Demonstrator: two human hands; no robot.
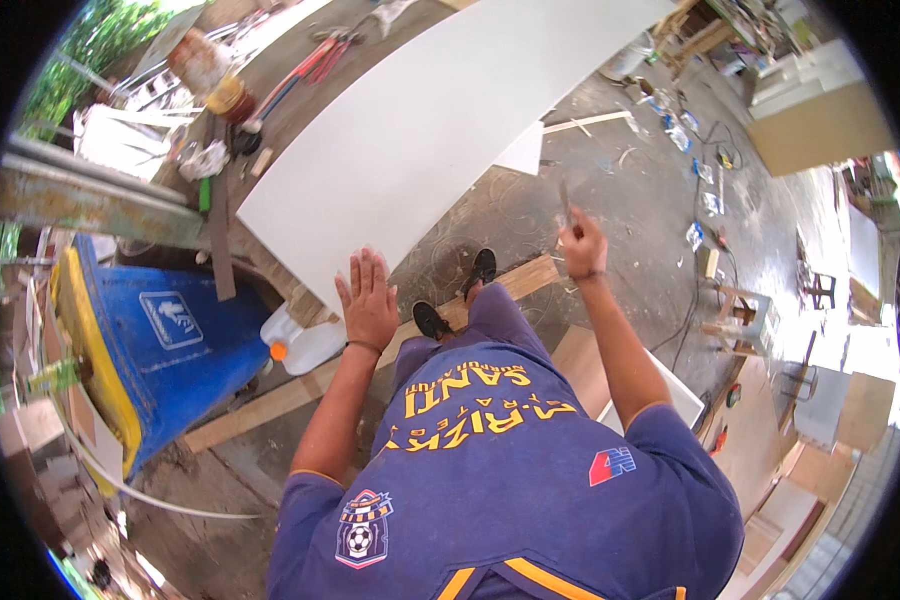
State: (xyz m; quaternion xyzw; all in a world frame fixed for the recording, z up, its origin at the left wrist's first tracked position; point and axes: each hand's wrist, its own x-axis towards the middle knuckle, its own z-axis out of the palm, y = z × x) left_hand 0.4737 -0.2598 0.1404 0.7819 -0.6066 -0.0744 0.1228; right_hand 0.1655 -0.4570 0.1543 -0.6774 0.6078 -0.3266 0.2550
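A large white panel (410, 140) stretches from near my body to the far edge of the view. My left hand (370, 308) lies flat on or just over its near corner, fingers stretched out and holding nothing. Out to the right, over the floor and apart from the panel, my right hand (584, 245) is closed round a slim grey blade-like tool (565, 198) pointing away from me. The tool is blurred, so its exact kind does not show. A smaller white piece (521, 150) pokes out from beneath the panel's right edge.
Left of me are a blue bin (195, 345) with a yellow edge and a white jug (310, 345) with an orange cap. Red-handled tools (322, 60) lie beyond the panel. A wooden plank (525, 282) crosses near my feet. Cables, scraps and a stool (745, 320) are at right.
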